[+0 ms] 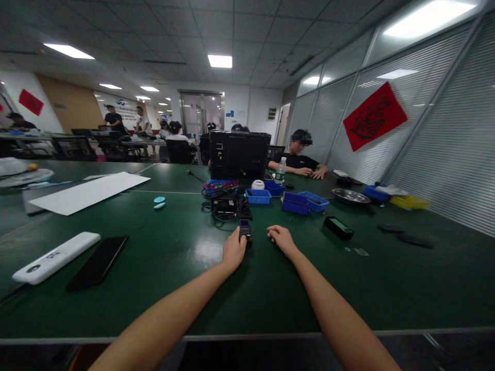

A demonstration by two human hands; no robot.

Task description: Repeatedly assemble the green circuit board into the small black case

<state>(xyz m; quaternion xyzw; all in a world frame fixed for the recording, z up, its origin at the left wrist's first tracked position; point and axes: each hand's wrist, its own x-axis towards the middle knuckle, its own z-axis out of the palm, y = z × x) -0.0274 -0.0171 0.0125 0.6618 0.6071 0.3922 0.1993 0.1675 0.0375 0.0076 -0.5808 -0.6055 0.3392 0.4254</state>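
Observation:
My left hand (233, 252) is closed around the near side of a small black handheld device with a screen (245, 226), at the middle of the green table. The thumb lies along the device's lower front, by its buttons. To the right of it, my right hand (283, 239) hovers over or rests on the table; which one I cannot tell. Its fingers are loosely bent toward the device, with a small gap between them and nothing visible in them. Just beyond the device lie a black boxy unit (225, 205) and a tangle of cables (220, 186).
Past the cables stand a black monitor (240, 154), blue bins (258, 196), a white ball (257, 184) and a bottle (280, 171). A metal pan (351, 196) and a black box (339, 227) lie right; a white power strip (58, 257) lies left. A person (297, 159) sits opposite.

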